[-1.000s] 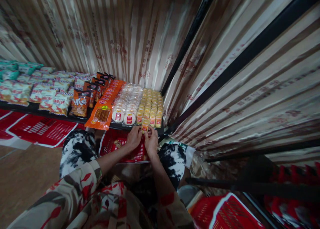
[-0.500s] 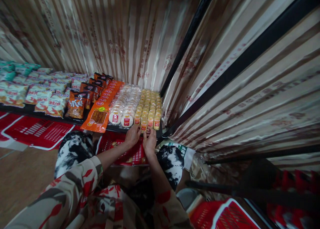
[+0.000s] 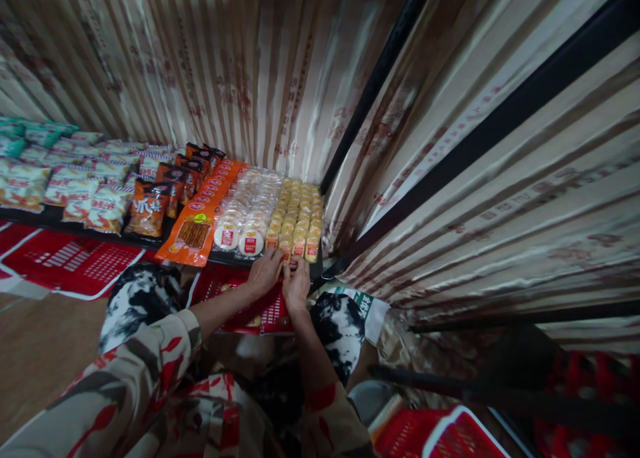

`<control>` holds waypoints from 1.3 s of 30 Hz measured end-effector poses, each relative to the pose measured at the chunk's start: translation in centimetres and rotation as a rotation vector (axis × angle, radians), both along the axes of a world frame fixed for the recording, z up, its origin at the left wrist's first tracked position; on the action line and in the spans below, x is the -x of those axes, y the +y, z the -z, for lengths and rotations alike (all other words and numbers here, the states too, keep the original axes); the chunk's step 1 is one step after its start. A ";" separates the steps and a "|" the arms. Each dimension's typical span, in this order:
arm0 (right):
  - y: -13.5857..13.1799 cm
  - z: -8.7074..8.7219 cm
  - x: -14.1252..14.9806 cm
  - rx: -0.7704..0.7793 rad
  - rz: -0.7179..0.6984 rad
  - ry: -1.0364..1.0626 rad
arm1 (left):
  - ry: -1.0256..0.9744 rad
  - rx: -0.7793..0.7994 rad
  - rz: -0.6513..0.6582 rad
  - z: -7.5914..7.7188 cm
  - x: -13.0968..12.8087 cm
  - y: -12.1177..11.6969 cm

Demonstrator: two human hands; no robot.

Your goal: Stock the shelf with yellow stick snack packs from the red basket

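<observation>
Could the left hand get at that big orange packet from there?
Probably yes: the orange packet reaches the front edge of the shelf, and the way there from the left hand looks free.

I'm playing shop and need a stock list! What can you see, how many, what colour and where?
Small wrapped packets: many, yellow, shelf's right end
Round wrapped snacks: many, white, left of those
Flat pouch: at least one, orange, next left
Upright bags: several, black and orange, next left
Striped-top bags: many, white and orange, further left
Teal bags: several, teal, far left
Shelf: one, black, under the snacks
Baskets: at least three, red, below shelf and lower right
Curtain: count unclear, striped beige, behind
Bars: several, black, right side
Floor: one, brown, lower left
Sleeves: two, patterned, bottom
Trouser legs: two, black-and-white, below shelf
Left hand, right hand: two, bare, at yellow packets' front
</observation>
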State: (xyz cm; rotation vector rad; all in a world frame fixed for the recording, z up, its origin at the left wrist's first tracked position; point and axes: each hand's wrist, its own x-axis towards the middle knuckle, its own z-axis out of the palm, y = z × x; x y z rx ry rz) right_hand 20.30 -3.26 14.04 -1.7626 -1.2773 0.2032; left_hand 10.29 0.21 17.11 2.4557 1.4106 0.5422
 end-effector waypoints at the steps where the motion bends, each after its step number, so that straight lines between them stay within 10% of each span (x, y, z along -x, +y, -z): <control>1: 0.0 -0.1 0.0 0.007 -0.002 0.000 | 0.013 0.001 0.004 0.0 0.0 0.1; 39: -0.3 0.6 -1.0 -0.095 -0.033 -0.071 | -0.133 -0.156 0.044 2.5 0.0 1.7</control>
